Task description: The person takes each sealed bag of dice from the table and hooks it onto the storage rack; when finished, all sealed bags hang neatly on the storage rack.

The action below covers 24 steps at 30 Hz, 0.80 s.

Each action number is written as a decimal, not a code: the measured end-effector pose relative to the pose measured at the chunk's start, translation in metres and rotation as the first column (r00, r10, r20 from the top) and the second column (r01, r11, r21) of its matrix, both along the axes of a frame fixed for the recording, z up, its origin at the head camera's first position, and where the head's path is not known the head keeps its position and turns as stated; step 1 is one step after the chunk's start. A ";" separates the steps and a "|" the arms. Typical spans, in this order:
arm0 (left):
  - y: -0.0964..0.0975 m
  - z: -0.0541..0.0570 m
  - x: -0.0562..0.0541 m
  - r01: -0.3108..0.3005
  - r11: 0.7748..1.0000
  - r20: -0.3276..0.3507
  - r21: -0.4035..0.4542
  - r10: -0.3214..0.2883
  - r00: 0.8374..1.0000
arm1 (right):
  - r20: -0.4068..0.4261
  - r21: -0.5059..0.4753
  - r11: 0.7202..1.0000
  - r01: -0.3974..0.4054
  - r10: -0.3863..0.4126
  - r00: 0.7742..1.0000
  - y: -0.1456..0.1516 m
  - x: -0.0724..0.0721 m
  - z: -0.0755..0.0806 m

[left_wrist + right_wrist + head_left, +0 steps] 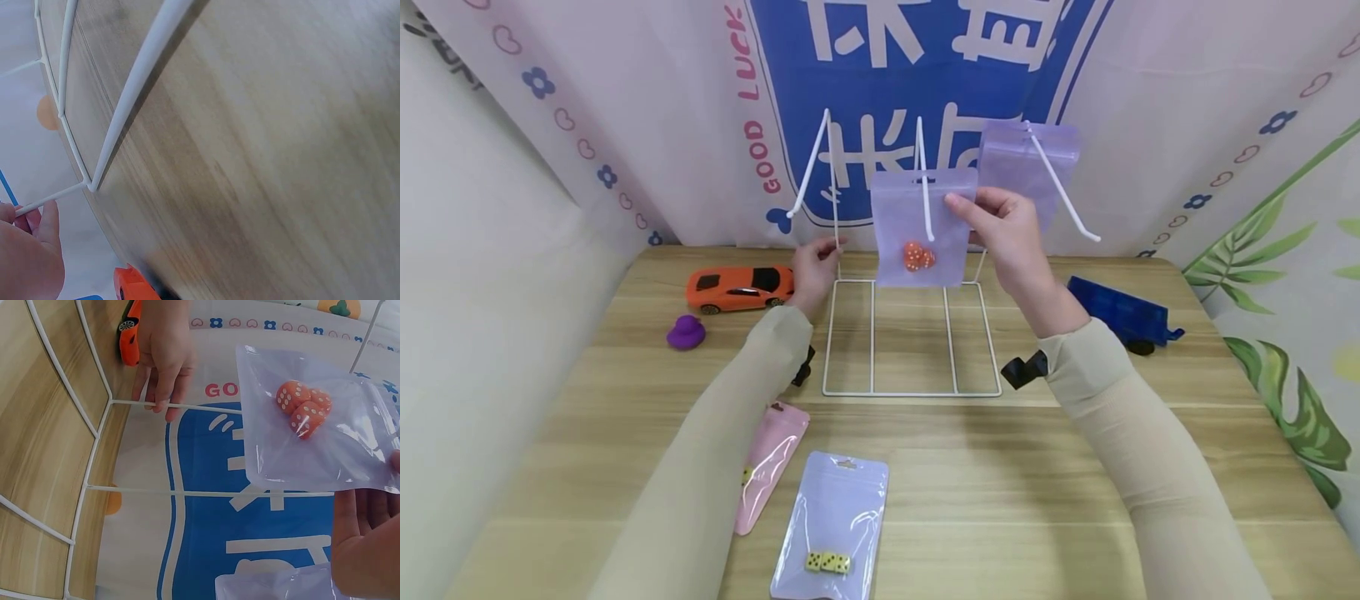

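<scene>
My right hand point(1011, 237) pinches the upper right edge of a translucent purple zip bag point(891, 217) between thumb and fingers. Orange dice point(303, 406) lie inside that bag. The middle prong point(926, 196) of a white wire rack point(913, 394) appears to pass through the bag's hang hole, its tip in front of the bag. With its fingertips, my left hand point(814, 275) holds the rack's left upright point(53, 197) low down, near the base. Another purple bag point(1060, 158) hangs on the right prong point(1060, 187); the left prong point(808, 171) carries no bag.
Left of the rack are an orange toy car point(737, 289) and a purple duck point(687, 332). A blue toy trailer point(1116, 312) stands at right. Nearer, a pink bag point(778, 450) and a pale purple bag with yellow dice point(842, 500) lie on the wooden table point(970, 500).
</scene>
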<state>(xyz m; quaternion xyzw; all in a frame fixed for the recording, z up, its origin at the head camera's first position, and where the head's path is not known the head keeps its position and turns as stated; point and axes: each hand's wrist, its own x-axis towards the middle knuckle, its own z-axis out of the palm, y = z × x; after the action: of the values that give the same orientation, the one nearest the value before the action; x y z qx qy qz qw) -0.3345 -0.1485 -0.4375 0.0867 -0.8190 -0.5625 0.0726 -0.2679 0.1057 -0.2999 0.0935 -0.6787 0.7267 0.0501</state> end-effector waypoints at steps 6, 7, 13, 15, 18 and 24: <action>-0.001 0.000 0.000 0.006 1.000 -0.010 0.001 -0.006 1.000 | 0.024 0.006 1.000 0.020 -0.021 0.999 -0.003 -0.013 0.001; -0.001 0.000 0.000 0.007 1.000 -0.011 0.006 -0.006 1.000 | 0.030 0.006 1.000 0.023 -0.023 0.999 -0.004 -0.015 0.001; -0.001 0.000 0.000 0.010 1.000 -0.004 0.020 -0.010 1.000 | 0.048 0.013 0.999 0.038 -0.039 0.998 -0.007 -0.028 0.003; -0.001 -0.001 0.000 0.011 1.000 -0.004 0.019 -0.011 1.000 | 0.052 0.009 0.999 0.042 -0.043 0.998 -0.007 -0.032 0.004; -0.001 -0.001 -0.001 0.012 1.000 -0.007 0.008 -0.012 1.000 | 0.065 0.000 0.999 0.049 -0.049 0.997 -0.009 -0.037 0.005; -0.001 0.000 -0.001 0.014 1.000 -0.018 -0.001 -0.014 1.000 | 0.103 -0.007 0.998 0.068 -0.067 0.992 -0.011 -0.044 0.007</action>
<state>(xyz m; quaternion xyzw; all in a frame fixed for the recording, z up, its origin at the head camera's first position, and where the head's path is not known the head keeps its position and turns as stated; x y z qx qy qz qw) -0.3357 -0.1499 -0.4378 0.0760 -0.8192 -0.5634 0.0759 -0.3120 0.0947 -0.2931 0.0328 -0.6792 0.7321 0.0402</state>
